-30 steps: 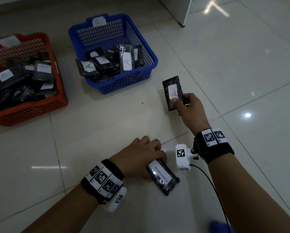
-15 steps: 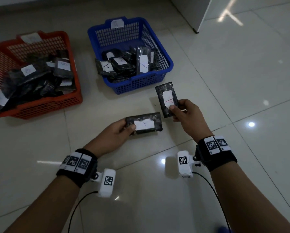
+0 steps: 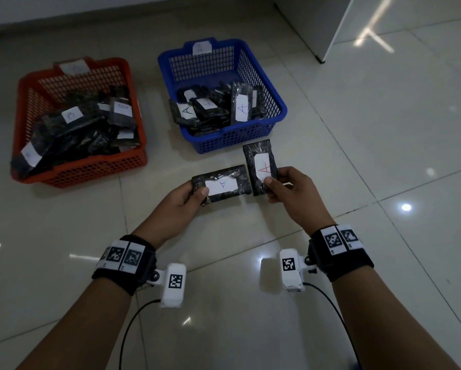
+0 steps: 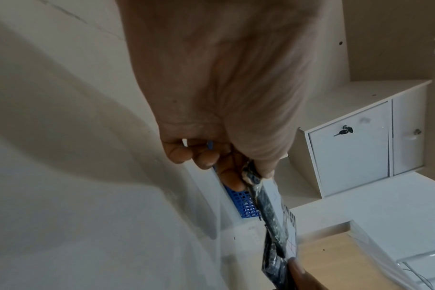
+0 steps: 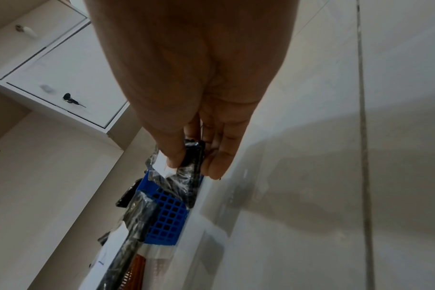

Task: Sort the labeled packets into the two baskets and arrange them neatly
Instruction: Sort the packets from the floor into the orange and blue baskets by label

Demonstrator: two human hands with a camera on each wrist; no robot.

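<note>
Both hands hold a packet above the floor, just in front of the blue basket (image 3: 276, 110). The left hand (image 3: 180, 202) pinches one packet (image 3: 221, 184) by its end, and the right hand (image 3: 290, 189) pinches another (image 3: 261, 166). Both labels read A (the blue basket's tag does too). The sorting step is in hand. Next: carry both forward over the near rim and lay them flat beside the packets already inside.

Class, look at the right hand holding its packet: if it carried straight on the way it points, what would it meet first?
Probably the blue basket: the right hand and its packet marked A point forward at the near wall. The floor between looks free, though depth is unclear.
</note>
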